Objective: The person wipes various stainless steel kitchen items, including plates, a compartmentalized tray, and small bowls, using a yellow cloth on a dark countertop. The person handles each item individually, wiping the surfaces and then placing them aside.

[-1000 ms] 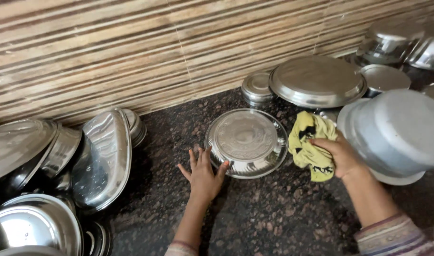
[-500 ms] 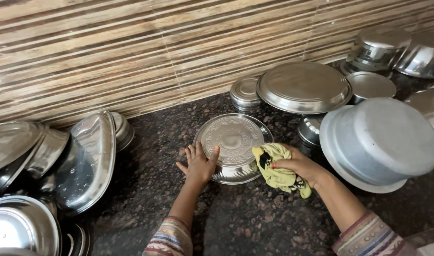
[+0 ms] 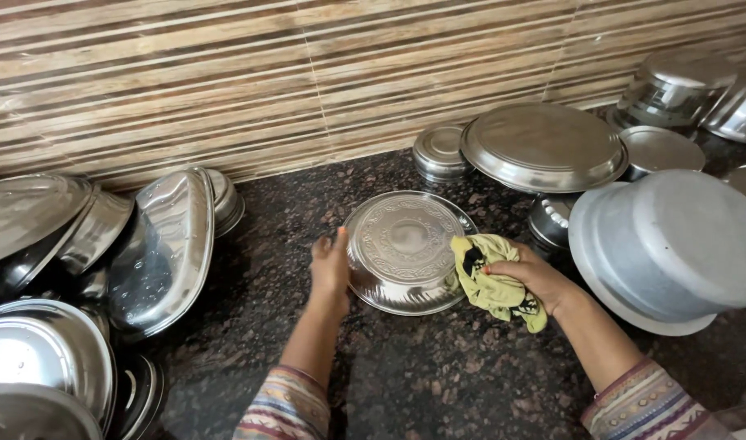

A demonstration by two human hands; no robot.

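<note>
The left hand [image 3: 331, 265] is set against the left rim of the steel plate [image 3: 407, 248], fingers held together and upright along the edge rather than wrapped round it. The right hand [image 3: 536, 277] is closed on a yellow cloth [image 3: 491, 281], which is pressed to the right rim of the same plate. The plate lies upside down on the dark speckled bench [image 3: 438, 375], in the middle of the scene, with its patterned underside turned upward. Being round, it has no long axis to speak of; it lies flat, and the base faces up toward the camera.

A slip is judged the likeliest fault: the plate is only steadied from one side, so a firm push of the cloth could slide it left across the smooth stone. To the far right a larger steel lid [image 3: 544, 145] and a grey upturned pot [image 3: 675, 244] stand close, and the right forearm could knock them. On the left a heap of wet steel dishes [image 3: 145, 253] leans loosely and could be toppled if the plate is shoved that way.
</note>
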